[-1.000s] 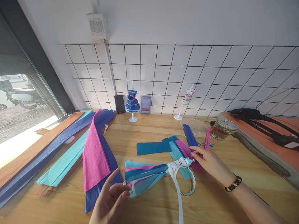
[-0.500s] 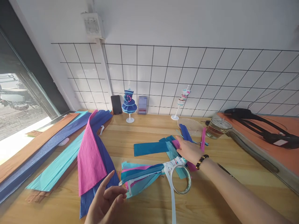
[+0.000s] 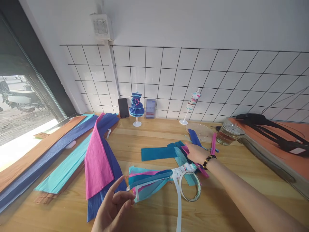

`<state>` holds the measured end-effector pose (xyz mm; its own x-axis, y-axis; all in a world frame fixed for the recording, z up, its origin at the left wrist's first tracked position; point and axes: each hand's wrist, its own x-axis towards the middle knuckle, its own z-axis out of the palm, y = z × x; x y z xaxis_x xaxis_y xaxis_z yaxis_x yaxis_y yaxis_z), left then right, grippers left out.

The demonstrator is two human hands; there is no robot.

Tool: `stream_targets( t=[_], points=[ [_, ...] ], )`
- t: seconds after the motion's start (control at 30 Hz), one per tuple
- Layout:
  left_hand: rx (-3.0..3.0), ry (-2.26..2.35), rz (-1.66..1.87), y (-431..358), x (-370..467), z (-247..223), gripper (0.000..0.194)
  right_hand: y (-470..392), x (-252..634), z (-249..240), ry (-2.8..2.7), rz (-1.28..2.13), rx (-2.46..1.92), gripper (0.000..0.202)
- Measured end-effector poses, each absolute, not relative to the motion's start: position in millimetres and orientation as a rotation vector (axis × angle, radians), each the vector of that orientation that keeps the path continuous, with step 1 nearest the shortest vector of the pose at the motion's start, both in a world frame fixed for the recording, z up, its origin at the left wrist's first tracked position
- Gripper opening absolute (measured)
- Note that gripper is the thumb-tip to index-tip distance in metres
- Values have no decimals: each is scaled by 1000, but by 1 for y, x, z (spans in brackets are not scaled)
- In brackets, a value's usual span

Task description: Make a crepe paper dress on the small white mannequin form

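Note:
My left hand (image 3: 116, 203) is beside the skirt end of a small dress form (image 3: 182, 170) lying on its side. Its fingers are apart, the index finger stretched out and the others loosely bent. A skirt of teal, turquoise and pink crepe paper strips (image 3: 151, 180) fans out from the form's patterned white body. My right hand (image 3: 198, 154) reaches over the pile beyond it, fingers closed on a pink crepe paper strip (image 3: 185, 149); the fingertips are partly hidden. Under and around it lie teal paper pieces (image 3: 156, 153). A roll of white tape (image 3: 198, 190) rests against the form.
Long crepe paper sheets, including a pink one (image 3: 98, 161), cover the left side. At the back stand a blue-dressed form (image 3: 136, 104), a patterned form (image 3: 193, 100) and two phones, one a black phone (image 3: 123, 108). A glass jar (image 3: 229, 133) and black straps (image 3: 267, 129) are right.
The whole view has shifted slightly, so everything appears farther right. The pink strip below my right wrist lies differently and looks narrower. My left hand keeps nearly the same pose.

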<state>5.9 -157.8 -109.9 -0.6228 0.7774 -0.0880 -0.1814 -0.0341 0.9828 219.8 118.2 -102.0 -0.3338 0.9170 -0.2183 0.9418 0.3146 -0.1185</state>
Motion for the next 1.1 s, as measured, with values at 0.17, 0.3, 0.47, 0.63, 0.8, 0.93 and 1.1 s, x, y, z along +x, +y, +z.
stream_targets(
  t=[0.17,0.3,0.47,0.63,0.8,0.93,1.1],
  points=[
    [638,1517,1731,-158,6,-110,64,110,232,-93,2546,-311,1829,32],
    [629,1507,1717,-158,5,-111,66,94,239,-80,2739,-267,1860,46],
    [621,1501,1735,-158,5,-112,65,57,229,-61,3154,-208,1703,29],
    [636,1490,1771,-156,5,-113,60,0,206,-35,3841,72,987,27],
    [565,1474,1771,-156,3,-111,64,-45,179,-23,3973,31,474,32],
    [542,1453,1677,-157,-4,-103,68,-58,161,-32,3990,132,423,22],
    [504,1347,1635,-154,-10,-100,66,-59,151,-43,3960,297,458,24]
  ],
)
